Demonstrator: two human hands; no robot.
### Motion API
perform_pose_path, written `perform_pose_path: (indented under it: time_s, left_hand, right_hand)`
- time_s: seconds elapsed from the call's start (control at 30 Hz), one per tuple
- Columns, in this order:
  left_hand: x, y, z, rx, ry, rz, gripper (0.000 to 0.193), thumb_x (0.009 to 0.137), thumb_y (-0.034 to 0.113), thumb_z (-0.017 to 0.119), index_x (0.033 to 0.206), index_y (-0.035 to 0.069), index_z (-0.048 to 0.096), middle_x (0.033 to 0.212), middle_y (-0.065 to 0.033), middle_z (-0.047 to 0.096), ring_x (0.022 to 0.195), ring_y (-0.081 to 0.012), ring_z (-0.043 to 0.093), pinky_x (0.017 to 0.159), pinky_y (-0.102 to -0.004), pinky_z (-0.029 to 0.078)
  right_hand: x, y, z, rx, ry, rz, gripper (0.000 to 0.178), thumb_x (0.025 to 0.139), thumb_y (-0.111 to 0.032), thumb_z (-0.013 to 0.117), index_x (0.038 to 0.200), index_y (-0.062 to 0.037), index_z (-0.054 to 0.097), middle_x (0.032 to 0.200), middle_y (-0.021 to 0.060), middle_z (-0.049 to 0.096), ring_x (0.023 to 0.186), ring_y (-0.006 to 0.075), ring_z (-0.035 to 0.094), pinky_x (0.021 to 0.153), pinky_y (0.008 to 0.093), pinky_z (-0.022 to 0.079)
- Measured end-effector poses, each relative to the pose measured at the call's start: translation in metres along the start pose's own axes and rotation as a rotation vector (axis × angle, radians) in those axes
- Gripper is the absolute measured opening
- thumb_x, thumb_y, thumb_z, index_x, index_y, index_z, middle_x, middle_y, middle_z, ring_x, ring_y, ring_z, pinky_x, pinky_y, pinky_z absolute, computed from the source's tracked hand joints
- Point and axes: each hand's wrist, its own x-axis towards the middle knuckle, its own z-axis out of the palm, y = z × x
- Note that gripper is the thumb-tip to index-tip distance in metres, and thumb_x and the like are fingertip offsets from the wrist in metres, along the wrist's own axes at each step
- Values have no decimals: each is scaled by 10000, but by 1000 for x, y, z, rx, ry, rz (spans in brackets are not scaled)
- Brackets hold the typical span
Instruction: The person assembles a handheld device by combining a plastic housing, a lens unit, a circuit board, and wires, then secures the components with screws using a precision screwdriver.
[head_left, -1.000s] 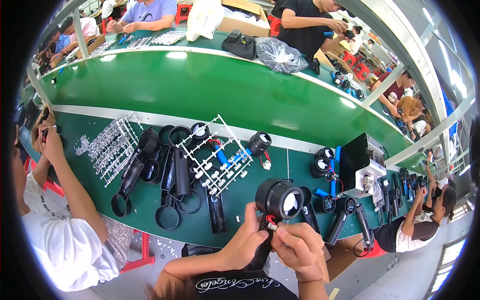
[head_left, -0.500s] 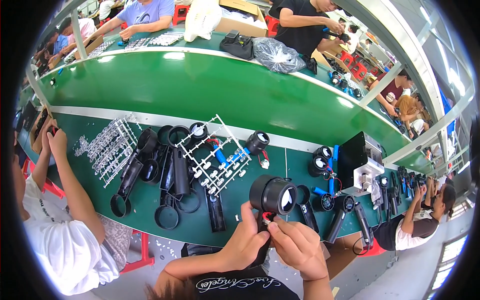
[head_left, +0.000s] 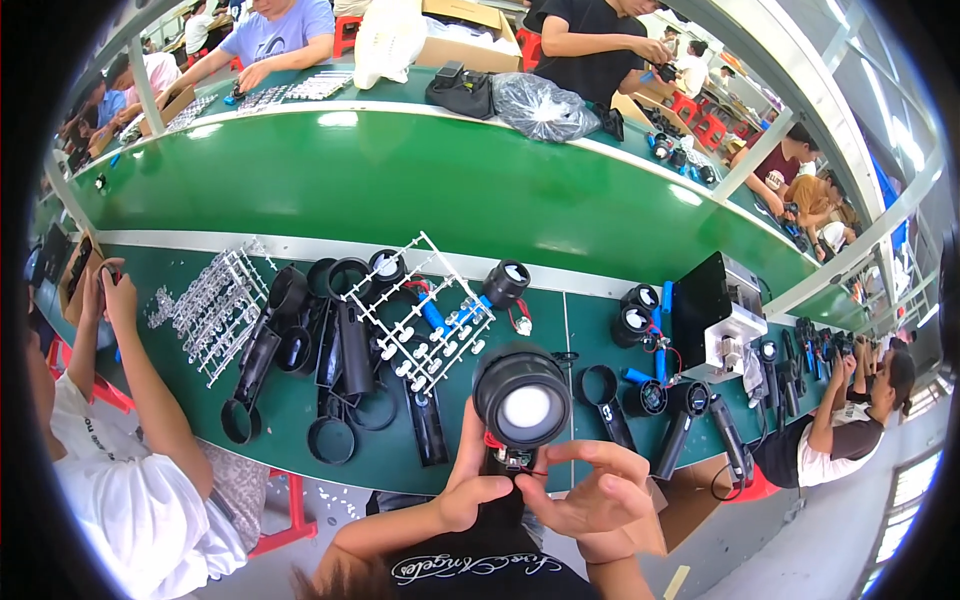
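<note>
My left hand [head_left: 462,490] is wrapped round the handle of a partly assembled black handheld fan [head_left: 523,400]. Its round head faces me, with a white disc inside the black rim. Just below the head, a small circuit board [head_left: 514,458] and red wires show in the opened neck. My right hand [head_left: 590,495] is at the neck's right side, its thumb and forefinger closed on a thin wire [head_left: 532,472]; the other fingers are bent and spread. Most of the handle is hidden by my left hand.
Black ring-ended housings [head_left: 335,438] and a white plastic parts frame [head_left: 425,315] lie ahead to the left. Clear plastic parts [head_left: 215,310] lie beyond. To the right are a metal-and-black machine [head_left: 715,315], blue batteries [head_left: 660,365] and more housings. Co-workers sit at both sides.
The fan head has turned from facing right to facing me, and sits slightly lower and left. My right hand's fingers have spread, with the thumb and forefinger staying at the neck.
</note>
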Motion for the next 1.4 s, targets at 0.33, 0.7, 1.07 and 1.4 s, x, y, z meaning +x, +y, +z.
perform_pose_path:
  time_s: [0.33, 0.7, 1.07, 1.4]
  left_hand:
    - [7, 4, 4, -78, 9, 24, 702, 738, 315, 517, 1299, 72, 171, 1000, -137, 447, 837, -203, 485, 731, -325, 410]
    - [10, -6, -8, -240, -44, 62, 650, 772, 253, 443, 1327, 99, 142, 1019, -147, 457, 839, -208, 498, 731, -327, 429]
    - [6, -13, -4, 98, 133, 183, 565, 721, 104, 446, 1218, 45, 183, 1166, -129, 364, 1075, -191, 386, 947, -337, 291]
    - [4, -14, -5, 124, 108, 236, 530, 749, 78, 442, 1196, 22, 162, 1136, -133, 342, 1068, -181, 351, 947, -329, 261]
  right_hand:
    - [-3, 6, 7, -23, -29, 24, 773, 586, 111, 710, 1159, -129, 250, 1045, 153, 408, 692, 210, 571, 490, 265, 519]
    - [-3, 6, 7, -49, -3, 174, 343, 671, 62, 605, 969, -31, 463, 951, 137, 461, 721, 182, 548, 600, 245, 491]
    - [17, -7, 10, -135, -15, 271, 131, 606, -10, 663, 713, -27, 589, 753, 88, 553, 668, 193, 518, 588, 263, 414]
    - [23, -12, 12, -198, -36, 313, 153, 567, -4, 678, 689, -25, 587, 739, 76, 559, 641, 174, 521, 541, 251, 413]
